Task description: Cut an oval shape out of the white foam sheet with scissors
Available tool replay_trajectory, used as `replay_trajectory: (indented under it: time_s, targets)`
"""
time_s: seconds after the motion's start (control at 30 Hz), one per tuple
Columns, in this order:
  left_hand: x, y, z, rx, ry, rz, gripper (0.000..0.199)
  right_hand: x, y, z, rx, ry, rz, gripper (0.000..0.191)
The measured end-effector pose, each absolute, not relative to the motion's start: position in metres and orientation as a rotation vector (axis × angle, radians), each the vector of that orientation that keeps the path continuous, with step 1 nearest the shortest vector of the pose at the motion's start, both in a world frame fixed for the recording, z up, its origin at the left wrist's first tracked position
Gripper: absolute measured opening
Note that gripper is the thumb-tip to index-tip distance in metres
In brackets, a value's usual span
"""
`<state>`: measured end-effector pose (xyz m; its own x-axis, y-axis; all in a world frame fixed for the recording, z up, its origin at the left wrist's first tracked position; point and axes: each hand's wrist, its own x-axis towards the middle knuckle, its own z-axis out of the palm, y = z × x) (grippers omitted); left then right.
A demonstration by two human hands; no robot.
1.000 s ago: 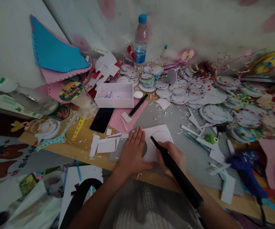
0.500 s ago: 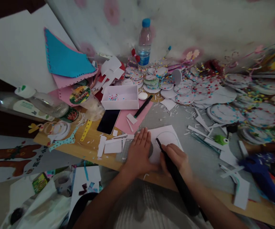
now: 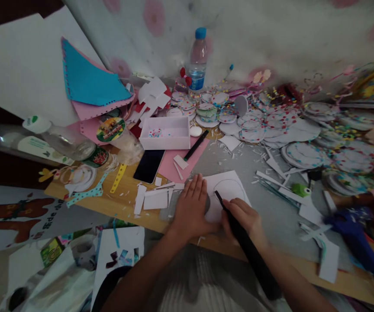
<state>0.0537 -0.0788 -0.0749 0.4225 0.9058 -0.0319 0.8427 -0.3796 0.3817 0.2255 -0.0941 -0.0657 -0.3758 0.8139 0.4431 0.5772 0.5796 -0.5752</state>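
Note:
A white sheet (image 3: pixel 229 180) with a curved line drawn on it lies on the grey mat (image 3: pixel 265 203) near the table's front edge. My left hand (image 3: pixel 191 208) is pressed flat on the sheet's left part, fingers together and stretched out, over a dark grey round piece that is mostly hidden. My right hand (image 3: pixel 243 219) is wrapped round a thick black pen-like tool (image 3: pixel 255 255). The tool's thin tip touches or hovers just above the sheet by the curved line; which one I cannot tell.
Behind are a white box (image 3: pixel 166 138), a phone (image 3: pixel 149 166), a black marker (image 3: pixel 196 145) and a water bottle (image 3: pixel 198 60). Decorated paper discs (image 3: pixel 304 154) are heaped along the back and right. A blue glue gun (image 3: pixel 352 229) lies at right, plastic bottles (image 3: pixel 66 141) at left.
The view has shifted slightly. My right hand and the tool's tip have moved a little down along the curved line; my left hand stays in place on the sheet.

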Motion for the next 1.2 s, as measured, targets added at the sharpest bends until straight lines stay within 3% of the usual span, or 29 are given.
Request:
replay_trajectory:
  time_s: [0.57, 1.03, 1.2]
  targets:
    - [0.053, -0.078, -0.078, 2.348, 1.504, 0.299, 0.112, 0.222, -0.100, -0.065, -1.140, -2.075, 0.430, 0.024]
    - [0.052, -0.077, -0.073, 2.387, 1.501, 0.294, 0.099, 0.218, -0.108, -0.073, -1.189, -1.928, 0.399, 0.031]
    - [0.053, -0.076, -0.073, 2.395, 1.514, 0.270, 0.109, 0.223, -0.114, -0.075, -1.187, -1.898, 0.418, 0.030]
